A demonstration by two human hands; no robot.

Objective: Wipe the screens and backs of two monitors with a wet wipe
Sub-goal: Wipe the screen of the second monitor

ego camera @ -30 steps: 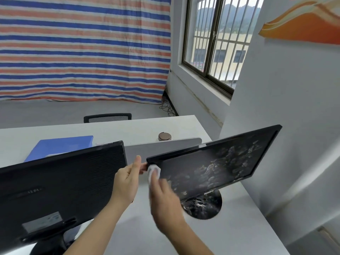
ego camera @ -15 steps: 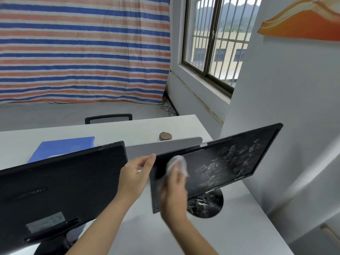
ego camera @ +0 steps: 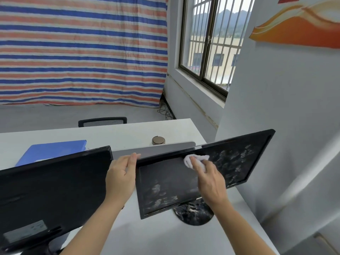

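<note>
Two black monitors stand on the white desk (ego camera: pixel 158 234). The left monitor (ego camera: pixel 51 188) shows me its ribbed back. The right monitor (ego camera: pixel 237 162) faces me, its dark screen smeared with white marks. My left hand (ego camera: pixel 122 173) grips that screen's upper left corner, thumb on the front of the frame. My right hand (ego camera: pixel 209 179) presses a crumpled white wet wipe (ego camera: pixel 195 160) against the screen just under its top edge. A swept dark patch lies left of the wipe.
The right monitor's round base (ego camera: pixel 193 212) is smeared too. A grey divider panel (ego camera: pixel 158 148) runs behind the monitors, with a round brown object (ego camera: pixel 158 140) and a blue folder (ego camera: pixel 53 150) beyond it. A black chair back (ego camera: pixel 102 122) stands farther off. A white wall (ego camera: pixel 276 126) is close on the right.
My right hand has carried the wipe from the screen's left edge rightward along the top. The left hand has shifted its hold on the corner, and the screen's left part looks cleaner.
</note>
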